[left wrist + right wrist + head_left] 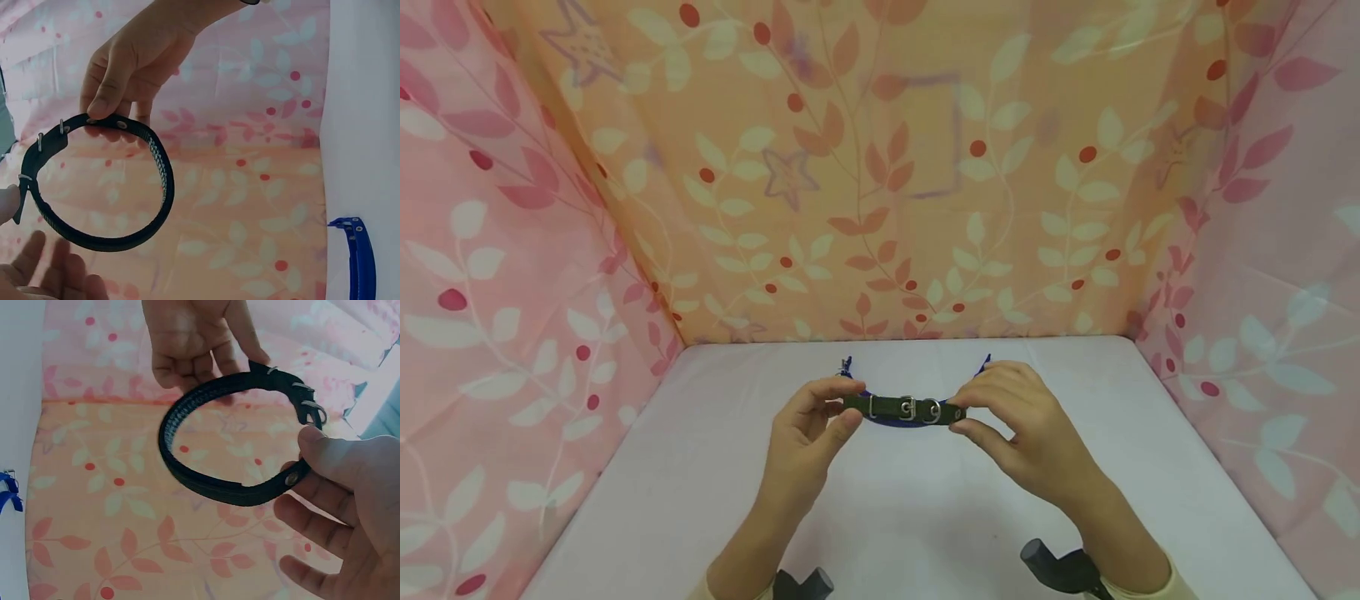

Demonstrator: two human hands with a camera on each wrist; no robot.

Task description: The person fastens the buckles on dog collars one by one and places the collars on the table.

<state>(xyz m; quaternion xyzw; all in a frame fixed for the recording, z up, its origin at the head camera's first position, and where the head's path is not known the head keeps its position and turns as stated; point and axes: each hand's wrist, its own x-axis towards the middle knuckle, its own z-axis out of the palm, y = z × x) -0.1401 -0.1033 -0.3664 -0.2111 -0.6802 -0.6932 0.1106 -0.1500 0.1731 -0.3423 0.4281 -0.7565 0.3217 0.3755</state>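
Both hands are up over the table [925,517], and between them hangs the collar [904,409], a dark buckled loop held off the surface. The left hand [808,433] pinches one end between thumb and fingers; the right hand [1015,425] pinches the other, thumb pressed by a rivet [292,479], the other fingers loosely curled. Metal buckle [907,408] and ring [931,411] face the head camera, dead centre. My read: this is inspecting or working the buckle, and the next move would call for one hand to steady the strap while the other frees or feeds its end. Behind the hands a blue strap [356,250] lies on the table. Beyond it hangs the leaf-print cloth [880,167]. Nothing blocks the hands.
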